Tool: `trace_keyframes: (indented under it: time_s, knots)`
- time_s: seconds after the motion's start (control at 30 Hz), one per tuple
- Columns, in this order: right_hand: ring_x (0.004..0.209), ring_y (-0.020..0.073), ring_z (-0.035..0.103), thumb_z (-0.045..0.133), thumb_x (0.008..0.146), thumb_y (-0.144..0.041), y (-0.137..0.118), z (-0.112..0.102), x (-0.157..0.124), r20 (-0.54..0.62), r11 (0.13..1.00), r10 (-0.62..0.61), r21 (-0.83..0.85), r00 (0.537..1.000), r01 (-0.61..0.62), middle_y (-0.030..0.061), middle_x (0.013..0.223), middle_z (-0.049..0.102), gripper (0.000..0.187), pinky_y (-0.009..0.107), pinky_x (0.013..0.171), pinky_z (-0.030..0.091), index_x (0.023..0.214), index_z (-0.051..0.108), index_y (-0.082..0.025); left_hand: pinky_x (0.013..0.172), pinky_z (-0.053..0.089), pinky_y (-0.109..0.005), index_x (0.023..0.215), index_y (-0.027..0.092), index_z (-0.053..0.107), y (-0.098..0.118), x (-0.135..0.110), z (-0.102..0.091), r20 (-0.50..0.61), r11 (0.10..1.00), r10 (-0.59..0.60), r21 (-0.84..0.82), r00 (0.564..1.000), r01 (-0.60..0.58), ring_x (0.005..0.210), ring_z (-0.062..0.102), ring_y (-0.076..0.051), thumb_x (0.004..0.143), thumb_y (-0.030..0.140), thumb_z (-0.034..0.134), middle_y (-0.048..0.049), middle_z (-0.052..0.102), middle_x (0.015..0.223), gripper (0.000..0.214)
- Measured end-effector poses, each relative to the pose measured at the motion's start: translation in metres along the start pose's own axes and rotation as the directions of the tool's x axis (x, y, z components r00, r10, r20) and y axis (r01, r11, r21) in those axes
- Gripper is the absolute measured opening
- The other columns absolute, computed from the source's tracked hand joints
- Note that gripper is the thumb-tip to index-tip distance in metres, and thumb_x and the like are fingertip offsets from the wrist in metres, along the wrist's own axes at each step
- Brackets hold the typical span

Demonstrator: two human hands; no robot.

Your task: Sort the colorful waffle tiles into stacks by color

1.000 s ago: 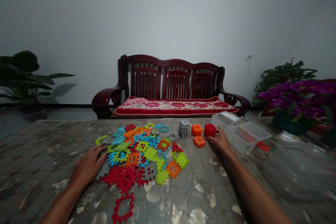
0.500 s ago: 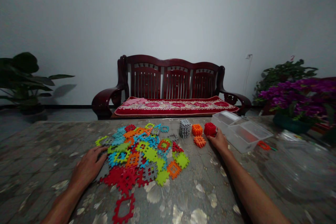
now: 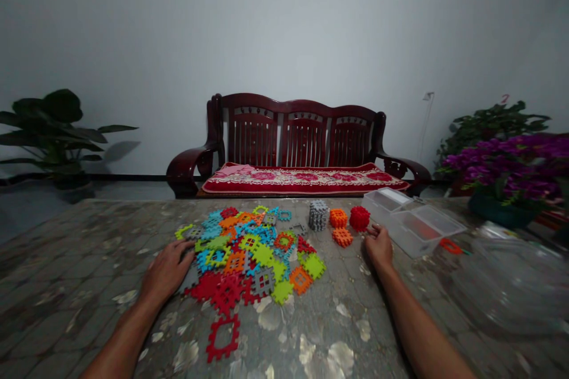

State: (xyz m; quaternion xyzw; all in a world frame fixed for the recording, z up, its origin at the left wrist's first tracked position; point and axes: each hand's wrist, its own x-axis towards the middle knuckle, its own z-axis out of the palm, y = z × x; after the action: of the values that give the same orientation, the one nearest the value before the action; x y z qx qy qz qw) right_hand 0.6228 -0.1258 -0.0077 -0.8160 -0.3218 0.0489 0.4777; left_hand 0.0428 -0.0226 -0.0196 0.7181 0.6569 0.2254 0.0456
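Note:
My left hand (image 3: 168,269) lies on the table at the left edge of a loose pile of toothed plastic building tiles (image 3: 249,257) in red, blue, green, orange and grey. Its fingers are stretched toward the pile, touching tiles at its edge, and grip nothing. Just right of and below a red tile stack (image 3: 360,218), my right hand (image 3: 379,246) rests with loosely bent fingers, apart from the stack and holding nothing. Left of that stack stand a tall grey tile stack (image 3: 318,215) and two orange stacks, one farther back (image 3: 338,217) and one nearer (image 3: 342,237).
A clear plastic box (image 3: 411,228) stands open beyond my right hand. Clear packaging (image 3: 511,284) and an orange piece (image 3: 450,246) lie farther right. Purple flowers (image 3: 511,160) stand at the right, a wooden bench (image 3: 306,109) behind the table. One red frame tile (image 3: 223,337) lies near me.
My right hand has let go of the red stack and drawn back toward me, leaving it standing. My left hand stays by the pile. The whole view has shifted slightly.

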Motion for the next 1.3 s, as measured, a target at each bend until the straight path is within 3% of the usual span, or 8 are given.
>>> trace_keyframes:
  time_s: [0.1, 0.3, 0.43, 0.5, 0.6, 0.7, 1.0, 1.3]
  knots:
    - [0.102, 0.0295, 0.076, 0.054, 0.069, -0.026, -0.004, -0.002, -0.012, -0.005, 0.998, -0.006, 0.067, 1.0, 0.007, 0.012, 0.104, 0.08, 0.05, 0.038, 0.094, 0.057, 0.115, 0.069, -0.018, 0.116, 0.048, -0.049, 0.126, 0.018, 0.076, 0.0, 0.0, 0.0, -0.001, 1.0, -0.007, -0.013, 1.0, 0.007, 0.135, 0.064, -0.033, 0.097, 0.048, 0.034, -0.0176, 0.069, 0.143, 0.06]
    - [0.098, 0.0306, 0.076, 0.056, 0.067, -0.028, -0.011, -0.004, -0.027, 0.007, 0.986, -0.019, 0.164, 1.0, 0.018, 0.0107, 0.098, 0.08, 0.035, 0.041, 0.093, 0.057, 0.098, 0.069, -0.022, 0.112, 0.052, -0.051, 0.121, 0.019, 0.079, -0.001, 0.0, 0.002, -0.038, 0.999, 0.009, -0.036, 0.999, -0.01, 0.133, 0.065, -0.035, 0.096, 0.048, 0.038, -0.0174, 0.071, 0.14, 0.056]
    - [0.095, 0.0296, 0.073, 0.053, 0.072, -0.033, -0.023, -0.003, -0.044, -0.011, 0.976, -0.157, 0.152, 0.988, 0.157, 0.0108, 0.098, 0.079, 0.03, 0.041, 0.092, 0.057, 0.094, 0.069, -0.022, 0.113, 0.05, -0.051, 0.124, 0.018, 0.077, 0.0, 0.001, 0.001, -0.014, 1.0, 0.002, -0.024, 1.0, -0.003, 0.133, 0.065, -0.034, 0.097, 0.047, 0.036, -0.0181, 0.071, 0.141, 0.057]
    - [0.094, 0.0281, 0.071, 0.051, 0.077, -0.036, -0.034, 0.004, -0.058, 0.033, 0.952, -0.269, 0.161, 0.963, 0.26, 0.0094, 0.097, 0.079, 0.028, 0.04, 0.091, 0.056, 0.093, 0.07, -0.023, 0.115, 0.049, -0.05, 0.125, 0.017, 0.077, 0.001, 0.001, 0.001, -0.004, 1.0, 0.003, -0.023, 1.0, -0.003, 0.134, 0.064, -0.034, 0.097, 0.046, 0.036, -0.0179, 0.07, 0.142, 0.058]
    - [0.088, 0.0264, 0.071, 0.053, 0.082, -0.038, -0.052, 0.022, -0.083, 0.154, 0.889, -0.439, 0.216, 0.885, 0.403, 0.0085, 0.095, 0.079, 0.027, 0.039, 0.089, 0.056, 0.091, 0.073, -0.023, 0.116, 0.048, -0.049, 0.126, 0.017, 0.077, 0.002, 0.001, 0.001, 0.001, 1.0, -0.004, -0.018, 1.0, 0.004, 0.135, 0.063, -0.033, 0.097, 0.046, 0.035, -0.0176, 0.069, 0.145, 0.058]
    - [0.088, 0.0254, 0.071, 0.055, 0.086, -0.039, -0.065, 0.039, -0.101, 0.262, 0.853, -0.518, 0.233, 0.814, 0.468, 0.0078, 0.098, 0.079, 0.028, 0.038, 0.087, 0.057, 0.095, 0.076, -0.023, 0.117, 0.047, -0.048, 0.126, 0.018, 0.077, 0.002, 0.0, 0.001, 0.003, 1.0, -0.013, -0.013, 1.0, 0.013, 0.135, 0.063, -0.032, 0.097, 0.046, 0.036, -0.0169, 0.069, 0.145, 0.057]
    - [0.102, 0.0278, 0.074, 0.056, 0.094, -0.04, -0.066, 0.045, -0.113, 0.41, 0.853, -0.514, 0.152, 0.754, 0.499, 0.0083, 0.106, 0.081, 0.032, 0.04, 0.093, 0.057, 0.104, 0.081, -0.024, 0.114, 0.049, -0.05, 0.126, 0.019, 0.078, 0.008, -0.001, -0.003, 0.005, 1.0, -0.031, -0.002, 1.0, 0.031, 0.135, 0.064, -0.034, 0.097, 0.044, 0.038, -0.0169, 0.069, 0.145, 0.055]
    - [0.103, 0.0285, 0.076, 0.051, 0.095, -0.046, -0.064, 0.046, -0.107, 0.461, 0.879, -0.475, 0.21, 0.75, 0.428, 0.0078, 0.108, 0.082, 0.041, 0.041, 0.094, 0.057, 0.108, 0.081, -0.023, 0.116, 0.048, -0.05, 0.129, 0.018, 0.077, 0.01, -0.001, -0.005, 0.022, 1.0, -0.027, 0.006, 0.999, 0.027, 0.136, 0.062, -0.034, 0.099, 0.043, 0.037, -0.0174, 0.068, 0.147, 0.056]
